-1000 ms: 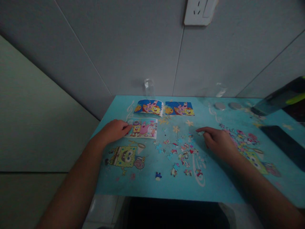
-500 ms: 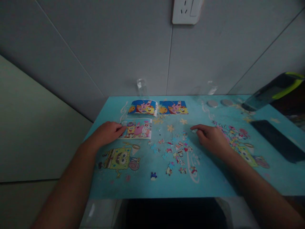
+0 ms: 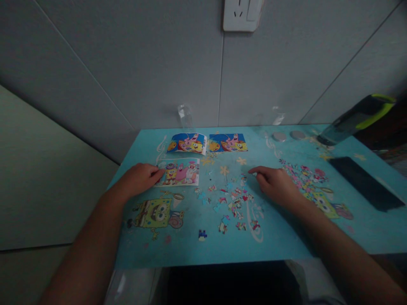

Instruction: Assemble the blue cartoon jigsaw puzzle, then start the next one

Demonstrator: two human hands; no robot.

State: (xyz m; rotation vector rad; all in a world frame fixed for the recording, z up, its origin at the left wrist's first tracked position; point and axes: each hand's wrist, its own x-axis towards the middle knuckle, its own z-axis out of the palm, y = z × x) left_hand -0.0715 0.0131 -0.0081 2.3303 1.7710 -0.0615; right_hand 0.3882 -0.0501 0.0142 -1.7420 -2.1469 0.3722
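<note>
Small colourful cardboard puzzle pieces (image 3: 233,205) lie scattered mid-table. Right hand (image 3: 276,184), loosely curled, fingertips touching pieces at the scatter's far edge, gripping nothing. Left hand (image 3: 138,178) flat, holding down rectangular cartoon picture card (image 3: 179,171).

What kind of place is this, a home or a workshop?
Probably a home, at a child's play table: the blue cartoon table stands against a tiled wall with a socket, with loose puzzle pieces and picture cards spread on it.

Two blue picture cards (image 3: 206,143) lie at the table's (image 3: 197,248) far edge; right of them, two grey discs (image 3: 288,135), a dark bottle (image 3: 356,118), a black slab (image 3: 365,183).
</note>
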